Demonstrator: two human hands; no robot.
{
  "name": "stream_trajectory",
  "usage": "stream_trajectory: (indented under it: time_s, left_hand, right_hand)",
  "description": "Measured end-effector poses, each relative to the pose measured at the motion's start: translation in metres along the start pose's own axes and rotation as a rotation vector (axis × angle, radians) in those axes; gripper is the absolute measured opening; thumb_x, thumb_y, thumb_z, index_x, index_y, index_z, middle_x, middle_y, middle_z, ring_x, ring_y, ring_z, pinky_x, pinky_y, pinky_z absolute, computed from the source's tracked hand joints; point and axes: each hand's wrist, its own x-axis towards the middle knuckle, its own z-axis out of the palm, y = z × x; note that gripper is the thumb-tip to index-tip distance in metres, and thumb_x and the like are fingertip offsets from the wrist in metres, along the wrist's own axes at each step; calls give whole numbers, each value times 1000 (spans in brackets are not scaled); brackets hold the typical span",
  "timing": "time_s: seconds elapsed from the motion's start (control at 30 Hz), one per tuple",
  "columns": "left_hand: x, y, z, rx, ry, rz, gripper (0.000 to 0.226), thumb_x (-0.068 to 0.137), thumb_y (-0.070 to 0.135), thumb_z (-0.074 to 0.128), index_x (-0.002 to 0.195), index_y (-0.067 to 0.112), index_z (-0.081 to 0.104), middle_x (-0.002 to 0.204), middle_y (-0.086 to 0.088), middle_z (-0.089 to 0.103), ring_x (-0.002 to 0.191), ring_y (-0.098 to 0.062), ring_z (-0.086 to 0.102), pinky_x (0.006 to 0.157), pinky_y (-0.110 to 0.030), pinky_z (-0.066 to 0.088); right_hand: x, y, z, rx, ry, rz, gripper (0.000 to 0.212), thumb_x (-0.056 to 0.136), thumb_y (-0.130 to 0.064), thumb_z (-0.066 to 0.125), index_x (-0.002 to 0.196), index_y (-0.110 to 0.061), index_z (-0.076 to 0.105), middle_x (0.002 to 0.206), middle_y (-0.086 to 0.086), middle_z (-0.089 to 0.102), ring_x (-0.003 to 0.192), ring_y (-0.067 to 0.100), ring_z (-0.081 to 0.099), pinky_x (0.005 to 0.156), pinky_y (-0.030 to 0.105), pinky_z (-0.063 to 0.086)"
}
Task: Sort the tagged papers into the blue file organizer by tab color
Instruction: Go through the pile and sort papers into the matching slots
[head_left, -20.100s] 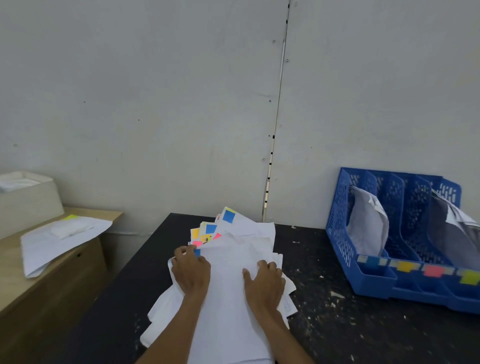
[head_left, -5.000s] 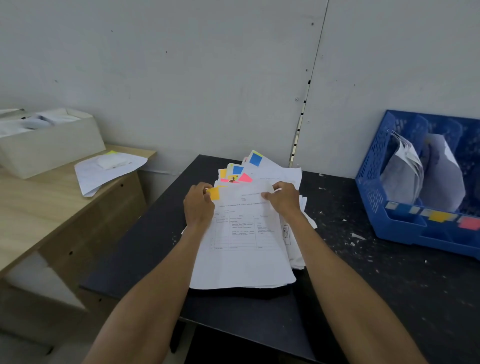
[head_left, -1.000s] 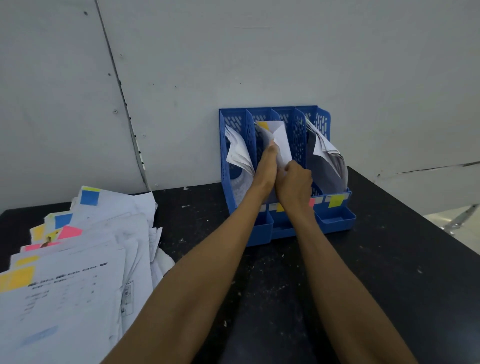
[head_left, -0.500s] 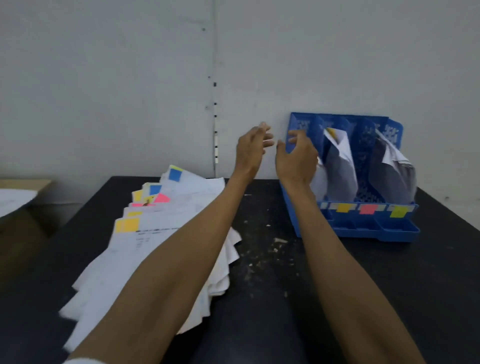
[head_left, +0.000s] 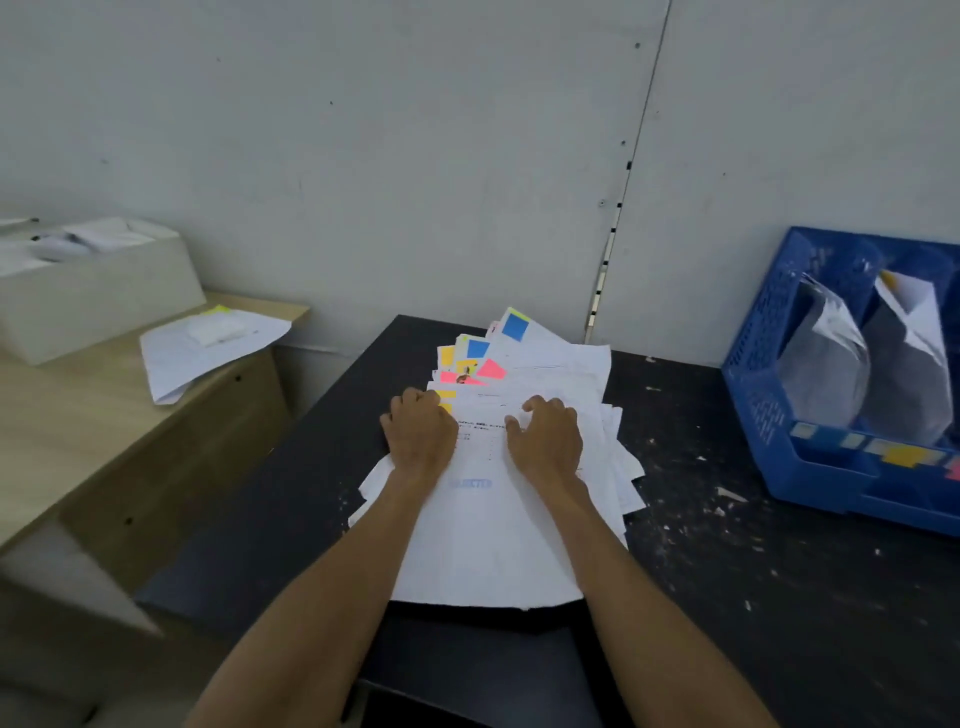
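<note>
**Paper pile mid-table, organizer half out of shot**

Far left there's a wooden desk against the plain grey wall. A beige box on it has crumpled paper in it, and a few loose sheets hang over the desk's edge.

Next over is a scuffed black table speckled with white flecks. The pile of tagged papers sits on it, with blue, yellow and pink tabs fanning out at the far end.

The left hand is knuckles-up on the top sheet's corner by a yellow tab. The right hand is on the same sheet, fingers bent and thumb out. The fingertips are hidden, so I can't tell if either hand is pinching or just pressing.

The blue file organizer stands well apart on the right, cut off by the frame. Two slots show slumped papers, one with a yellow tab. The front labels are blurry.
</note>
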Motion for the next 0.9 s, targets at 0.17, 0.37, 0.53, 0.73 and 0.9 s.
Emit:
stream_trajectory:
  time_s: [0.17, 0.37, 0.53, 0.73, 0.9]
  left_hand:
    - [2, -5, 8, 56, 30, 93, 24, 91, 14, 43, 105, 11, 63, 111, -7, 57, 105, -25, 51, 92, -39, 36]
    - [2, -11, 16, 29, 40, 83, 34, 92, 11, 43, 123, 11, 57, 122, -9, 54, 116, -26, 48, 108, -44, 27]
    - [3, -12, 16, -48, 71, 31, 20, 92, 10, 47, 109, 13, 57, 113, -8, 55, 107, -24, 51, 104, -41, 34]
    - [6, -12, 12, -218, 114, -33, 15, 89, 7, 50, 102, 13, 56, 101, -5, 59, 95, -20, 55, 94, -37, 42]
    - [6, -12, 10, -282, 140, -56, 9, 93, 11, 50, 97, 12, 57, 93, -5, 63, 86, -18, 58, 94, -37, 44]
  right_hand:
    - [-10, 2, 19, -122, 97, -125, 36, 95, -40, 47, 116, -14, 60, 120, 4, 58, 113, 25, 46, 92, 39, 36]
    - [-12, 5, 21, -206, 89, -61, 50, 93, -49, 43, 128, -14, 52, 135, 10, 46, 126, 29, 36, 105, 45, 29]
    - [-11, 6, 23, -215, 101, -57, 48, 93, -50, 43, 118, -11, 57, 128, 10, 48, 120, 28, 40, 103, 44, 32]
    - [-12, 4, 21, -208, 196, -23, 33, 93, -37, 48, 108, -10, 60, 113, 10, 54, 105, 27, 45, 88, 40, 37]
    - [-11, 7, 24, -180, 179, -22, 31, 94, -30, 49, 116, -11, 57, 128, 11, 52, 118, 29, 43, 97, 42, 35]
